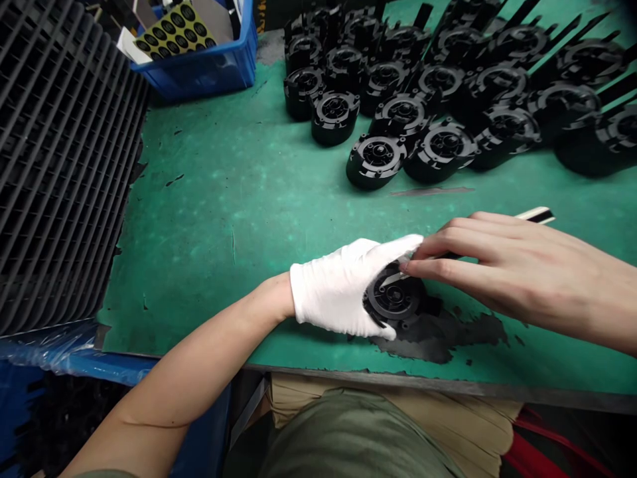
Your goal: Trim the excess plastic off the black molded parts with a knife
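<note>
My left hand (343,289), in a white glove, is wrapped around a round black plastic housing (395,299) close to the table's near edge. The housing's ringed face with screw holes points up at me. Over its upper rim, the bare fingers of my right hand (488,259) are pinched on a slim cream-and-black tool (537,215). One end of this tool sticks out behind the knuckles, and a thin pale tip reaches the housing's face. The tool's middle is hidden by my hand, so its exact kind cannot be made out.
Several similar black housings (378,156) stand in rows at the back right of the green tabletop (199,199). A blue bin (199,73) at the back left holds a yellow sheet of round black stickers (174,30). Stacked dark grids (54,166) line the left side.
</note>
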A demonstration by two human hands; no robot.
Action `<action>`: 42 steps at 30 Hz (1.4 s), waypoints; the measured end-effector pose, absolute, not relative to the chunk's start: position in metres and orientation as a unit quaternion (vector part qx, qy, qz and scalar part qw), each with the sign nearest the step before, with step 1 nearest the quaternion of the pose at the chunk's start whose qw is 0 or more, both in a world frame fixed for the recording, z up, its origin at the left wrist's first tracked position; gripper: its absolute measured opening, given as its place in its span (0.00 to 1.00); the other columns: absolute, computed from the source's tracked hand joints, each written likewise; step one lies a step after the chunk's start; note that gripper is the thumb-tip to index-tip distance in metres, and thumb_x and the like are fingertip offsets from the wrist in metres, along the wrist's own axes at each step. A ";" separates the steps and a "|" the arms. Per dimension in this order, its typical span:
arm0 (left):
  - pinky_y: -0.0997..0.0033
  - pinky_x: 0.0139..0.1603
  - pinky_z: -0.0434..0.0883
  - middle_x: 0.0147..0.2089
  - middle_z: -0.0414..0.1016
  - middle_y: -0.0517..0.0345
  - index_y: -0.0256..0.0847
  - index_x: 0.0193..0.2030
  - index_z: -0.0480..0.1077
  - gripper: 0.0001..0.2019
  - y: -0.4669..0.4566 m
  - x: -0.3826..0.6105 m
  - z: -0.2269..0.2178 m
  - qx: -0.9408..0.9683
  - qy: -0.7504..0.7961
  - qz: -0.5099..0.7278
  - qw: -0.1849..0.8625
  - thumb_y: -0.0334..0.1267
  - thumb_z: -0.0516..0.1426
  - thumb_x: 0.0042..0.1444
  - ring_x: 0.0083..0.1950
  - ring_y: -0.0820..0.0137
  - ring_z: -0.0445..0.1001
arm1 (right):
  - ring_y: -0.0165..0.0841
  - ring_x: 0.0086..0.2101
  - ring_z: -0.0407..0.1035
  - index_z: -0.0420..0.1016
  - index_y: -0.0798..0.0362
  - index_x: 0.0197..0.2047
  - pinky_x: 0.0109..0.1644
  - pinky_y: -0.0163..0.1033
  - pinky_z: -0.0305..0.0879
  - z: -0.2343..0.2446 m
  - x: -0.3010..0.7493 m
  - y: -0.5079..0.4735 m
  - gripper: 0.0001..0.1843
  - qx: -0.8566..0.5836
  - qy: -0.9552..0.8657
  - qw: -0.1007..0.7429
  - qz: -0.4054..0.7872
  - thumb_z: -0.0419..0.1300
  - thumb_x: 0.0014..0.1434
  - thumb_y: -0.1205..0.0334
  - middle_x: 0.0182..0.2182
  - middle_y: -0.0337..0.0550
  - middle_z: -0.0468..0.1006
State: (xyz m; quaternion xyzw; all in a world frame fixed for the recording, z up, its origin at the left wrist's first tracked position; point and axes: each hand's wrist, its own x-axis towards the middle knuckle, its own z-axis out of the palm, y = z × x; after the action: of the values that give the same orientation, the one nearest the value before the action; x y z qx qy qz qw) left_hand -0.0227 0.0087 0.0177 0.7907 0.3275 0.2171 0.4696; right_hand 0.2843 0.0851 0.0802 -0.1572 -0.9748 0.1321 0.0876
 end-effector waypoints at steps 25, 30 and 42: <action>0.26 0.90 0.80 0.88 0.79 0.29 0.38 1.00 0.53 0.65 0.007 -0.022 0.022 0.797 0.346 0.192 0.457 0.47 0.78 0.62 0.88 0.29 0.81 | 0.45 0.46 0.83 0.95 0.41 0.67 0.47 0.55 0.76 0.078 0.284 0.077 0.32 -0.091 -0.986 0.121 0.069 0.47 0.92 0.66 0.56 0.49 0.96; 0.25 0.93 0.77 0.88 0.79 0.29 0.37 1.00 0.52 0.65 0.008 -0.023 0.019 0.803 0.340 0.188 0.452 0.49 0.78 0.63 0.88 0.32 0.81 | 0.45 0.47 0.83 0.94 0.44 0.67 0.47 0.54 0.78 0.080 0.288 0.074 0.33 -0.085 -0.989 0.113 0.036 0.45 0.92 0.67 0.56 0.51 0.96; 0.26 0.93 0.75 0.89 0.79 0.31 0.39 1.01 0.50 0.69 0.009 -0.024 0.010 0.794 0.329 0.200 0.471 0.57 0.79 0.63 0.89 0.31 0.79 | 0.41 0.45 0.86 0.87 0.39 0.76 0.44 0.47 0.80 0.071 0.308 0.060 0.23 -0.206 -0.958 0.181 0.088 0.58 0.89 0.65 0.55 0.46 0.93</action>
State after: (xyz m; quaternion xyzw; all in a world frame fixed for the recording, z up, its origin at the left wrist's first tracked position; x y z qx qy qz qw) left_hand -0.0240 0.0088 0.0097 0.7941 0.3286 0.1995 0.4708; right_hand 0.3082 0.0599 0.0714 -0.2061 -0.9576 0.0883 0.1809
